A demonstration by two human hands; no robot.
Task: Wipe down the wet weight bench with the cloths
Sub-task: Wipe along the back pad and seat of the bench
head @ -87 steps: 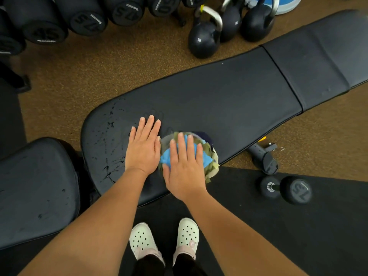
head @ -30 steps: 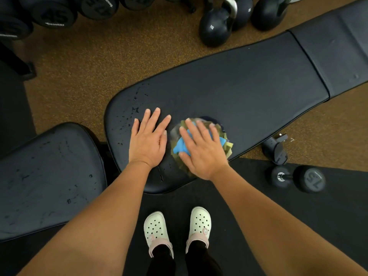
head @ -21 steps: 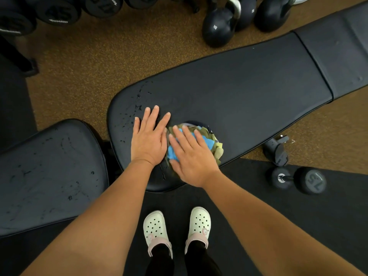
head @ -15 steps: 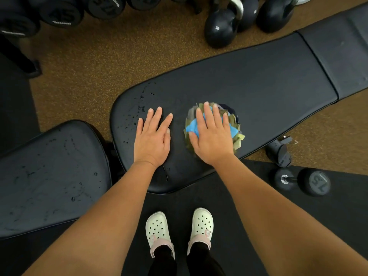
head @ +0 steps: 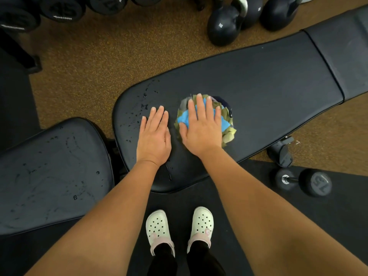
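Both hands lie flat on the bench (head: 258,80): right hand (head: 201,128) presses the cloths (head: 227,124), left hand (head: 154,134) bare, holding nothing. Droplets (head: 137,114) at frame centre-left could get missed.

We see a brown speckled floor (head: 95,62) across the upper part of the view, meeting a black mat (head: 298,226) that runs along the near side. Dark kettlebells (head: 223,26) stand close together on the brown floor at the top, one with a bare metal handle. A row of black dumbbells (head: 61,8) lines the top left, above a dark stand foot (head: 25,60). On the mat at right we find a single dumbbell (head: 304,183) marked 15, lying on its side. The light falls soft and even.
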